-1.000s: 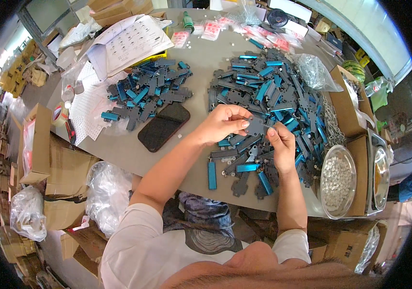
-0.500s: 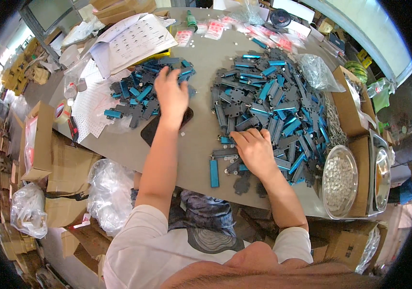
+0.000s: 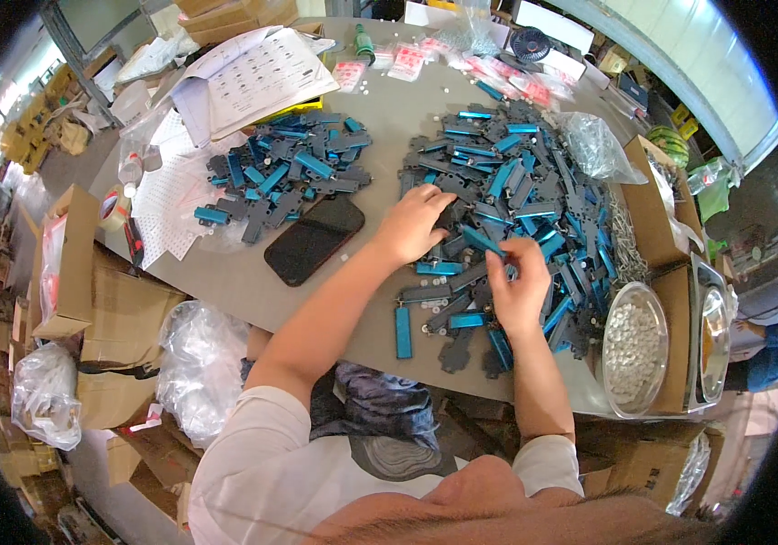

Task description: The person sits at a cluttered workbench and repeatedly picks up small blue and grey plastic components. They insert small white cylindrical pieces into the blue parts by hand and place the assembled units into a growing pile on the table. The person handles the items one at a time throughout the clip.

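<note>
My left hand reaches across to the left edge of the large pile of dark grey parts, many topped with blue strips. Its thumb and fingers are closed round a dark grey part. To its right, my right hand pinches the end of a narrow blue-topped part over the pile. A smaller heap of the same parts lies at the left, with a dark phone in front of it. One blue-topped bar stands apart near the front edge.
Printed sheets and a green bottle are at the back. A clear bag lies beside the pile. At the right, a bowl of small white pieces stands by cardboard boxes. Tape sits at the left edge.
My left hand has moved from the small heap to the large pile, uncovering the phone. My right hand has shifted slightly right and now pinches a blue-topped part.
</note>
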`<action>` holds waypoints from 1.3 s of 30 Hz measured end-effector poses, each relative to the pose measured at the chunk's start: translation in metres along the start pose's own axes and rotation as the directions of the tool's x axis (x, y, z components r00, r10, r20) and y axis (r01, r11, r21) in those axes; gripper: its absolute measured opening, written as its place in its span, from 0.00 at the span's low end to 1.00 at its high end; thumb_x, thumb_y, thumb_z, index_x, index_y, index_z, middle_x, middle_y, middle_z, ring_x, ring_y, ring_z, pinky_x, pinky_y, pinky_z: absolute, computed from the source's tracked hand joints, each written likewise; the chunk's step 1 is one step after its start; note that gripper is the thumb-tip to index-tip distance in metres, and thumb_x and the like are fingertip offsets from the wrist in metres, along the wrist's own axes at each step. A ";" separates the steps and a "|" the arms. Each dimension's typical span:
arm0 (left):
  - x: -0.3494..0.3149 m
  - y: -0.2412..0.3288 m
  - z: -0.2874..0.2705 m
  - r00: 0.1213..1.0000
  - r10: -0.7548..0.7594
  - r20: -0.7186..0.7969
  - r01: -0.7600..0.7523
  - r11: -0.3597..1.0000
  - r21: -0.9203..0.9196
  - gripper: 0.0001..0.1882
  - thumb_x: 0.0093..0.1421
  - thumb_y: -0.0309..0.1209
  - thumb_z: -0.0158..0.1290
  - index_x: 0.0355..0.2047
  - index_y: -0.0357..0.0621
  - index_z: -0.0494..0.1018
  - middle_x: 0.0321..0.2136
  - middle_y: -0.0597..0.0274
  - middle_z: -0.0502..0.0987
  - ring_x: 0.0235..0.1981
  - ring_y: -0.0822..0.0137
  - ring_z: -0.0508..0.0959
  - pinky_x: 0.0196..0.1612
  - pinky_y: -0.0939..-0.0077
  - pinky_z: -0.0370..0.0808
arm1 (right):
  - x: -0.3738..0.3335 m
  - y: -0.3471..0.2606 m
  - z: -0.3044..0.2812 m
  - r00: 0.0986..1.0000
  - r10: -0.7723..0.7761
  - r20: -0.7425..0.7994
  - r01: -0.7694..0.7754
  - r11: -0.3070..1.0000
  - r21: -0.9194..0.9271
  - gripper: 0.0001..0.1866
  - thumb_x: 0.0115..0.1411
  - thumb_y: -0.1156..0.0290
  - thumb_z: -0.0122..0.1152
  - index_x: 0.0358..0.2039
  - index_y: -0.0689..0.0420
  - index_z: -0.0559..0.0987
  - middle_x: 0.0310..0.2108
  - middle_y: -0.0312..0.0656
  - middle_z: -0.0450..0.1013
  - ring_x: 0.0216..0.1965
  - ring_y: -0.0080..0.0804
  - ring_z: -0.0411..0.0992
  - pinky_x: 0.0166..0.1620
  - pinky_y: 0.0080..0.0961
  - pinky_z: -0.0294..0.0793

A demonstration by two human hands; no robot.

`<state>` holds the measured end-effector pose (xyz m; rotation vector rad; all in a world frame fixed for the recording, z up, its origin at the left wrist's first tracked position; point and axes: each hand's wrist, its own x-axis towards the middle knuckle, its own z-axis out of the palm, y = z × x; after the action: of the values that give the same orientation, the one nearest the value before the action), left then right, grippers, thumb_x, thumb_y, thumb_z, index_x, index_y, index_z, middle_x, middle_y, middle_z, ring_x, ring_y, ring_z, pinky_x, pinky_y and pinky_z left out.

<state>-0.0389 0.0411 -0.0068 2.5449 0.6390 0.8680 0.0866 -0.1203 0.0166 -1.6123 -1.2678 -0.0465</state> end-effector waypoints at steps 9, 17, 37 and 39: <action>-0.002 0.027 0.009 0.986 -0.160 -0.049 0.086 0.735 -0.672 0.11 0.60 0.23 0.52 0.43 0.35 0.71 0.33 0.63 0.73 0.31 0.75 0.73 0.34 0.81 0.71 | -0.003 0.013 0.009 0.865 0.420 0.275 -0.458 0.436 0.775 0.10 0.60 0.77 0.58 0.43 0.61 0.72 0.36 0.39 0.75 0.37 0.25 0.75 0.44 0.22 0.76; -0.010 0.044 0.014 0.987 -0.150 0.049 0.127 0.568 -0.813 0.18 0.65 0.23 0.45 0.55 0.38 0.63 0.37 0.62 0.76 0.39 0.76 0.74 0.44 0.77 0.74 | -0.005 0.013 0.010 0.869 0.448 0.212 -0.457 0.557 0.694 0.08 0.61 0.77 0.57 0.40 0.60 0.70 0.37 0.39 0.73 0.36 0.27 0.76 0.40 0.22 0.78; -0.004 0.049 0.007 0.929 -0.241 0.282 0.226 -0.237 -0.945 0.14 0.62 0.25 0.51 0.48 0.38 0.67 0.44 0.55 0.75 0.45 0.62 0.77 0.48 0.63 0.78 | -0.001 0.003 -0.004 0.920 0.299 0.252 -0.354 0.912 0.209 0.13 0.60 0.66 0.61 0.26 0.63 0.73 0.18 0.37 0.71 0.19 0.19 0.67 0.24 0.19 0.67; -0.005 0.049 0.008 0.934 -0.218 0.284 0.215 -0.292 -0.932 0.14 0.62 0.26 0.51 0.48 0.39 0.67 0.44 0.54 0.75 0.44 0.59 0.78 0.47 0.62 0.78 | -0.003 0.007 -0.002 0.956 0.218 0.197 -0.264 0.930 0.256 0.14 0.59 0.66 0.62 0.23 0.63 0.72 0.15 0.36 0.67 0.18 0.18 0.62 0.22 0.20 0.63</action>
<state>-0.0229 -0.0036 0.0083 0.7290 0.1220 0.6851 0.0914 -0.1229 0.0110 -1.5342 -1.1310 0.4126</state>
